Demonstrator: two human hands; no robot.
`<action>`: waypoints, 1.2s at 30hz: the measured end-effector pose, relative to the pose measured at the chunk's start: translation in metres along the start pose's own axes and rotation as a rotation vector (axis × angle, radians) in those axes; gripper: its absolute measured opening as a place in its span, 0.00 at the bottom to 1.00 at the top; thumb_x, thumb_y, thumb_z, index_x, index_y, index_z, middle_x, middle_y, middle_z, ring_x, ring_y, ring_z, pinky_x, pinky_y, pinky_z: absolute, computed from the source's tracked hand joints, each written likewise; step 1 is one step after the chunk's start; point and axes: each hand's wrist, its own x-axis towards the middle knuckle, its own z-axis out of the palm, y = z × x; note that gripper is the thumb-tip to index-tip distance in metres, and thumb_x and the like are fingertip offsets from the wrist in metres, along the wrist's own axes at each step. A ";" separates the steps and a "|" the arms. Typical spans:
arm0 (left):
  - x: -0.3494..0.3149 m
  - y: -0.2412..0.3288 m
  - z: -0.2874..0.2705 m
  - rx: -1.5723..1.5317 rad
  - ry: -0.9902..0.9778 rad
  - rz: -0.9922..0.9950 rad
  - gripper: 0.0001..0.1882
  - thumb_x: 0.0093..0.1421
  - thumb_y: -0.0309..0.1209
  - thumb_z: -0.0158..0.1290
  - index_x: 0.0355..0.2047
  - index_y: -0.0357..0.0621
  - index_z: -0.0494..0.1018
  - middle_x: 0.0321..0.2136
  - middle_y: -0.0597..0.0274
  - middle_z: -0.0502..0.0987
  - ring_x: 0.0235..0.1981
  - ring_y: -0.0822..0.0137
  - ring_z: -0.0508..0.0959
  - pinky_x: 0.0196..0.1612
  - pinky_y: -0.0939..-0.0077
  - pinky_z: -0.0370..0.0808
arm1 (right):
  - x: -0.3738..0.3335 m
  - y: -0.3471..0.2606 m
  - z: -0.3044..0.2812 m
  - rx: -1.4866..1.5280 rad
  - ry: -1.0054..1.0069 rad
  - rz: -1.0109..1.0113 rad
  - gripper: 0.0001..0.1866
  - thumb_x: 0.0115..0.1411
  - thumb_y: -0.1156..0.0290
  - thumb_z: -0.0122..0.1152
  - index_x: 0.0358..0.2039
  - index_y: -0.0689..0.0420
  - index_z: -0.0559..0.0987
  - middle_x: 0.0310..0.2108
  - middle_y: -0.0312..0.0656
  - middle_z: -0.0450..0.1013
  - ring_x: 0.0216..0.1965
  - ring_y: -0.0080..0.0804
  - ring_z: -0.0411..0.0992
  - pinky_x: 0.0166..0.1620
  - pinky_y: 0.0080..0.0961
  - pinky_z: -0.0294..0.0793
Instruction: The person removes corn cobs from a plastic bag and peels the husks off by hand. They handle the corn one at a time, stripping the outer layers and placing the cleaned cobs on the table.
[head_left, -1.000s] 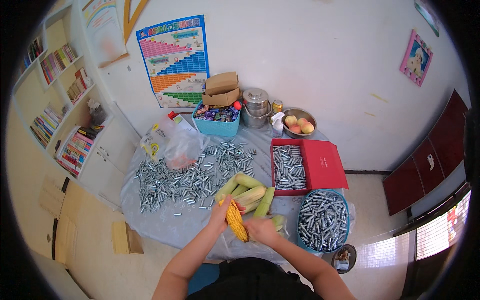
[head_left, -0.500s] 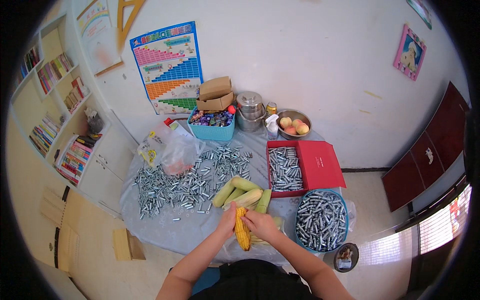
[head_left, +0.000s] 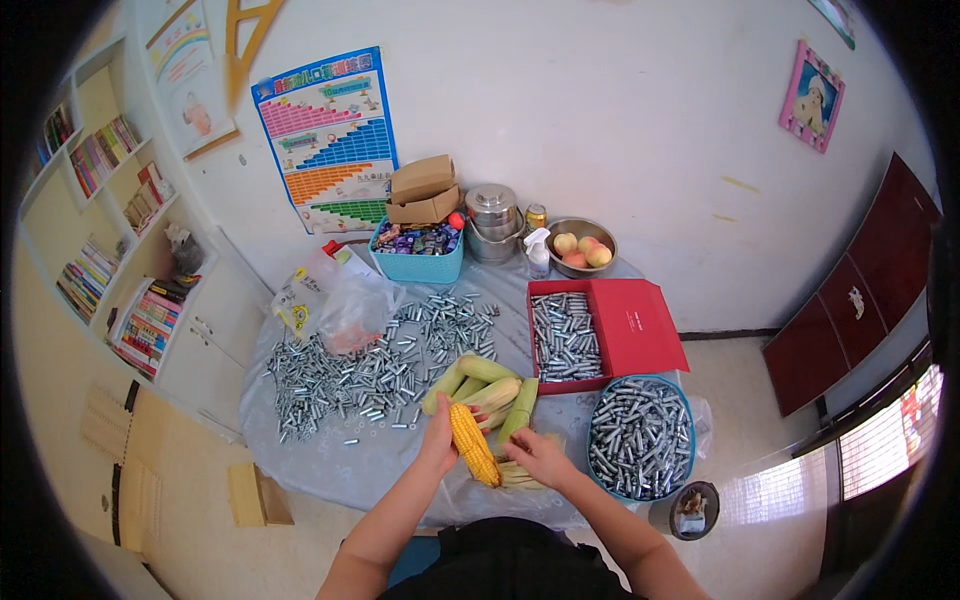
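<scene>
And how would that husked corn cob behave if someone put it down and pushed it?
The husked corn cob would probably roll, being long and rounded. It looks stiff: held near its upper end by the left hand, it shows no sag.

Left of the frame's centre I see metal fittings (head_left: 315,375) strewn beside a clear plastic bag (head_left: 357,302); right of centre, an open red box (head_left: 645,305) holds more. Yellow-red fruit (head_left: 598,256) sits in a metal bowl (head_left: 588,227) at upper centre. A chart (head_left: 335,140) hangs upper left, a pink-framed picture (head_left: 813,97) upper right.
</scene>
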 end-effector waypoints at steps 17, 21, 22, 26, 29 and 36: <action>-0.003 -0.001 -0.004 -0.074 0.031 0.011 0.37 0.56 0.62 0.32 0.36 0.34 0.64 0.35 0.52 0.70 0.38 0.54 0.73 0.39 0.57 0.75 | -0.004 0.015 0.000 -0.243 0.290 -0.046 0.09 0.56 0.71 0.50 0.22 0.60 0.71 0.19 0.45 0.70 0.21 0.40 0.70 0.26 0.29 0.68; -0.001 -0.002 -0.007 -0.115 0.055 0.013 0.36 0.58 0.60 0.31 0.37 0.33 0.65 0.36 0.51 0.70 0.37 0.55 0.74 0.38 0.59 0.75 | 0.001 0.029 -0.023 0.046 0.349 0.037 0.09 0.60 0.71 0.49 0.27 0.62 0.74 0.20 0.40 0.72 0.22 0.26 0.70 0.28 0.22 0.69; -0.001 -0.002 -0.006 -0.116 0.044 0.010 0.36 0.58 0.60 0.31 0.37 0.33 0.64 0.37 0.52 0.70 0.38 0.55 0.74 0.39 0.59 0.75 | 0.000 0.031 -0.018 0.140 0.295 0.040 0.08 0.60 0.71 0.49 0.30 0.62 0.74 0.22 0.41 0.72 0.22 0.26 0.70 0.29 0.22 0.69; 0.002 -0.009 -0.002 -0.076 0.011 0.022 0.33 0.58 0.59 0.33 0.40 0.37 0.62 0.34 0.53 0.70 0.38 0.55 0.74 0.38 0.58 0.75 | 0.001 -0.005 0.005 0.386 0.099 0.026 0.10 0.57 0.71 0.54 0.39 0.60 0.73 0.29 0.42 0.72 0.26 0.25 0.70 0.31 0.21 0.70; 0.003 -0.014 0.001 -0.070 0.024 0.066 0.30 0.60 0.55 0.36 0.38 0.35 0.63 0.34 0.54 0.70 0.37 0.58 0.75 0.35 0.63 0.75 | 0.000 -0.027 0.009 0.161 0.057 -0.107 0.17 0.53 0.70 0.58 0.44 0.58 0.72 0.32 0.44 0.70 0.31 0.31 0.71 0.34 0.22 0.70; 0.006 -0.024 0.003 0.004 0.141 0.076 0.25 0.60 0.50 0.42 0.39 0.37 0.64 0.30 0.56 0.72 0.29 0.60 0.76 0.30 0.67 0.76 | 0.005 -0.016 0.021 -0.210 0.197 -0.484 0.15 0.47 0.68 0.63 0.37 0.54 0.77 0.27 0.40 0.69 0.28 0.37 0.70 0.32 0.29 0.70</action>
